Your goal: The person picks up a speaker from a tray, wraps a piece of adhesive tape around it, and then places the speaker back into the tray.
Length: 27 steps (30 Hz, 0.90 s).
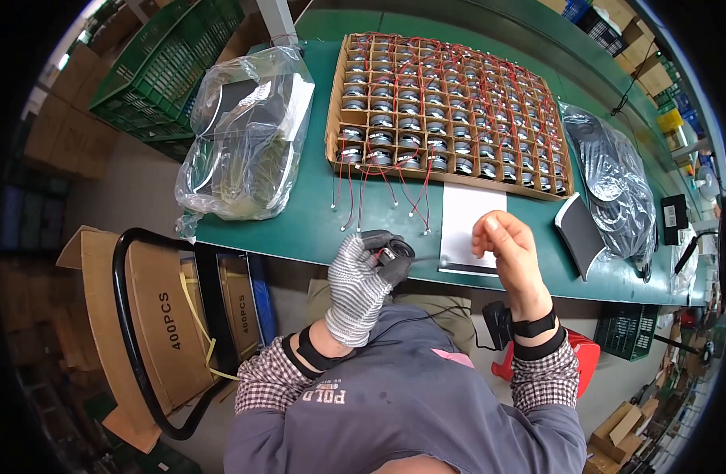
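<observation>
My left hand (356, 288), in a striped grey-and-white glove with dark fingertips, is closed around a small round black speaker (402, 249) at the table's front edge. A bit of red wire shows by its fingers. To the right, my bare right hand (506, 241) is raised over a white sheet (467, 213), fingers curled and thumb against the index finger. Whether anything small sits in that pinch is hidden. Beyond both hands stands a divided cardboard tray (450, 180) of small round speakers, with red wires and white plugs hanging over its near side.
A clear plastic bag (252, 150) with grey-black parts lies on the green table (315, 229) at left. On the right are a curved black panel (581, 237) and bagged black parts (611, 182). A black-framed chair (122, 316) and cartons stand at the lower left.
</observation>
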Motion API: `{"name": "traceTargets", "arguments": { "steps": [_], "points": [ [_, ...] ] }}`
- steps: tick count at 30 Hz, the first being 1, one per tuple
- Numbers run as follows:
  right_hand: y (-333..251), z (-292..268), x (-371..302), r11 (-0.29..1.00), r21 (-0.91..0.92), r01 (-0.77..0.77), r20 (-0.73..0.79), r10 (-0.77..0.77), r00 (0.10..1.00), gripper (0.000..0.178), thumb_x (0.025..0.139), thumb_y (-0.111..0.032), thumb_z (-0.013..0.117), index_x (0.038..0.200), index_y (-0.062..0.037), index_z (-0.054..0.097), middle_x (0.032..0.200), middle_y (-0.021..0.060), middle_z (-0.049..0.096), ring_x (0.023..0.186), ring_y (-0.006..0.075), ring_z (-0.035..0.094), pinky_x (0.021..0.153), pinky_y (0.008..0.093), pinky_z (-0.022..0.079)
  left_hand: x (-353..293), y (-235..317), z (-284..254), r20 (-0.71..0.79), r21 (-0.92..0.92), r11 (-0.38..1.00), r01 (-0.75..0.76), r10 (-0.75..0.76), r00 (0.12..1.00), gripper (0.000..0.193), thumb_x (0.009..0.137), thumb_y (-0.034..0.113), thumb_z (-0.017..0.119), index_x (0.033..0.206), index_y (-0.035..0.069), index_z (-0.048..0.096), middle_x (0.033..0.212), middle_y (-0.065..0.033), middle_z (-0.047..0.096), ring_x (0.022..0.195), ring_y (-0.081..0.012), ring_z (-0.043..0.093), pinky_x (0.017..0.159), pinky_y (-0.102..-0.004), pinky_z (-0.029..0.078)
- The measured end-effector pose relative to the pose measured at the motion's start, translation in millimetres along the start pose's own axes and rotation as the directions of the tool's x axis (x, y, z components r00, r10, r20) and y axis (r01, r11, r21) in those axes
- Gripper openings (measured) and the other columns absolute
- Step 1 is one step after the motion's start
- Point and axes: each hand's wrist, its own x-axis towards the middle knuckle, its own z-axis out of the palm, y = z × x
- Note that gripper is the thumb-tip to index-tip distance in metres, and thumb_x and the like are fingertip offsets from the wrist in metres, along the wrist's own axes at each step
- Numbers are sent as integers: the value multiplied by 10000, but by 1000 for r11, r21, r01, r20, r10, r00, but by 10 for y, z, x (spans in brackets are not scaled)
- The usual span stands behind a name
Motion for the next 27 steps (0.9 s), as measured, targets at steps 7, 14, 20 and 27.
{"name": "traceTargets", "arguments": {
  "steps": [7,14,20,27],
  "points": [
    [-80,88,-174,766,-575,289,147,-250,957,316,766,-262,706,626,-37,534,575,3,513,515,104,505,468,272,402,16,73,27,19,174,956,-236,236,972,401,713,-28,716,1040,-24,484,961,-99,568,860,-154,575,799,-283,488],
    [-28,359,-148,378,-832,405,221,-444,868,246,675,-144,758,592,-46,548,556,57,496,481,172,475,447,262,371,9,78,-5,-4,148,957,-248,252,968,379,719,-10,721,1027,-22,500,982,-113,577,888,-167,576,804,-290,492],
    [-91,277,-216,547,-751,370,176,-374,911,151,715,-95,720,667,-18,599,605,48,524,502,140,482,466,255,375,86,86,-123,-87,-7,995,-96,95,992,362,774,26,676,1096,-16,517,985,-111,591,888,-193,595,770,-302,525],
    [-204,193,-282,771,-569,284,247,-170,954,89,783,-71,659,777,15,638,649,61,556,551,127,499,514,264,409,149,114,-215,7,-410,894,182,-196,981,326,823,45,622,1129,6,516,971,-113,597,880,-208,609,755,-330,543]
  ]
}}
